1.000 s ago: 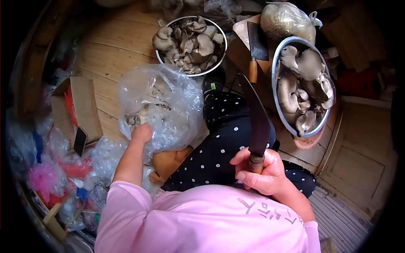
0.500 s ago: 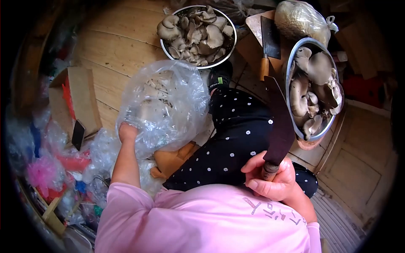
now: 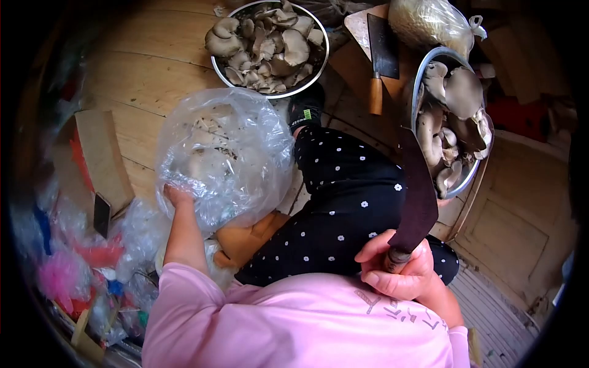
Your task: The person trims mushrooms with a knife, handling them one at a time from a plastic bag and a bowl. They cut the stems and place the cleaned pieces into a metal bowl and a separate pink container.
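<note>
My left hand (image 3: 178, 194) grips the near left edge of a clear plastic bag (image 3: 230, 159); the film covers most of its fingers. Pale scraps and dark crumbs show inside the bag. In my closed right hand (image 3: 402, 270) is the handle of a large knife (image 3: 419, 199), its dark broad blade pointing up and away from me. The blade's tip comes near the rim of a metal bowl (image 3: 415, 92), or overlaps it in view. Large grey oyster mushrooms (image 3: 463, 92) lie in that bowl.
Another round bowl (image 3: 324, 67) at the top holds many oyster mushrooms. A cleaver (image 3: 384, 52) with a wooden handle rests on a board beside a tied bag (image 3: 429, 24). At left are an open cardboard box (image 3: 105, 156), a phone (image 3: 102, 214) and crumpled plastic bags (image 3: 141, 245).
The view has shifted a little, so the bowls and cleaver appear farther left and higher. Both hands keep their grips; the knife appears slightly farther right and lower.
</note>
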{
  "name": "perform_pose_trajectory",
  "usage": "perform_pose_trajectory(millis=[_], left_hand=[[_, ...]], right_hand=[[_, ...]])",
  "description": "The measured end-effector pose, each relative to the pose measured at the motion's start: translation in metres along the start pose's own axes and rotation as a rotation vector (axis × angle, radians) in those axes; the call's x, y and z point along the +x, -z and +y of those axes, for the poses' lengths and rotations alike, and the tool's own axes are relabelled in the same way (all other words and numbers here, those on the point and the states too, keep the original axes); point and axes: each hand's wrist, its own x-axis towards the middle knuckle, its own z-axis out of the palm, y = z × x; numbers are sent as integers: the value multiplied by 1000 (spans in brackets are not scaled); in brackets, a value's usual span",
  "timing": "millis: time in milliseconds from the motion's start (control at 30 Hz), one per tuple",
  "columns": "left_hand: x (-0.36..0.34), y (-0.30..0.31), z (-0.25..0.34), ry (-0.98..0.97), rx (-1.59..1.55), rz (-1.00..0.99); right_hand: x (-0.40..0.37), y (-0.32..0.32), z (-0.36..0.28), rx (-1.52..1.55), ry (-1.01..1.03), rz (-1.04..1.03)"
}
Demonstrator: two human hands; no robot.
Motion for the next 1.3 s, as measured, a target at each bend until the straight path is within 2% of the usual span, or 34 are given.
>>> perform_pose_trajectory(millis=[100,167,267,300,367,400,533,567,733,767,833,867,933,967,1033,1067,1133,1233,1300], left_hand=[[0,4,3,12,9,12],[6,8,6,43,5,-104],[15,-21,-18,-68,-29,-82],[10,-1,-5,-73,-29,-81],[-11,69,39,-227,587,-369],[-6,68,37,-225,587,-366],[22,50,5,-537,852,-590],[25,47,-1,-531,853,-586],[39,41,-38,-168,137,-309],[43,33,-43,-165,138,-303],[49,26,-41,147,-1070,-114],[54,26,-43,146,-1072,-107],[32,92,-6,684,-1600,-364],[24,111,-2,678,-1607,-356],[10,139,6,744,-1699,-614],[1,147,12,736,-1704,-610],[-21,158,25,759,-1812,-722],[-55,168,42,675,-1829,-733],[-72,166,51,700,-1808,-718]], right_hand=[[-1,-2,-1,-1,-12,35],[0,-3,-2,-3,-22,53],[3,-5,-6,14,-29,52],[4,-5,-6,14,-28,57],[5,-6,-5,-18,-6,27],[7,-7,-6,-17,-3,27],[10,-9,-8,-52,25,8],[10,-9,-9,-58,25,2],[1,-12,-6,39,-63,63],[-1,-13,-5,63,-81,84],[-3,-14,-1,74,-56,88],[-4,-14,0,110,-54,88],[-6,-15,8,120,4,81],[-7,-16,10,118,13,76],[-9,-18,11,151,18,92],[-9,-19,12,134,42,88],[-11,-20,17,126,60,95],[-14,-22,23,104,89,109],[-17,-24,25,92,102,134]])
